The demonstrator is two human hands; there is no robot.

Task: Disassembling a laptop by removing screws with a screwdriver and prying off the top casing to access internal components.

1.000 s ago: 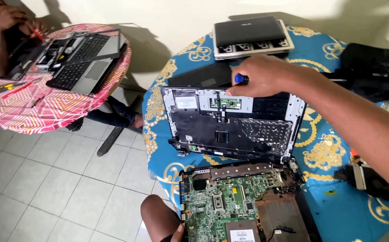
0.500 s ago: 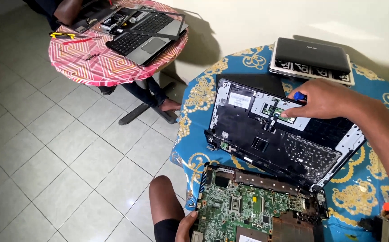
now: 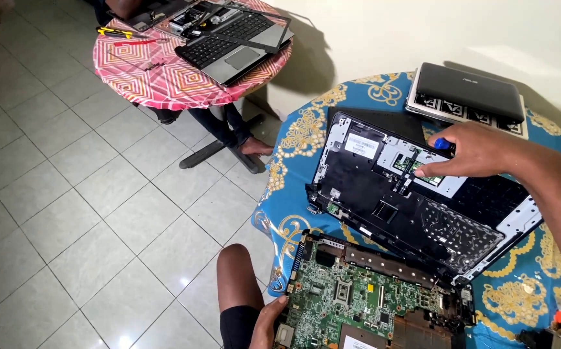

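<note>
Motherboard [image 3: 364, 300] overhangs table [image 3: 293, 136] edge — left hand [image 3: 269, 323] grips its corner.

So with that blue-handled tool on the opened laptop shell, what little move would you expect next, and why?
Probably a slight press and turn of the blue-handled tool. The right hand holds it with fingertips resting on the small green board in the opened laptop shell, so the tip seems already placed there, though it is hidden. The left hand steadies the green motherboard.
</note>
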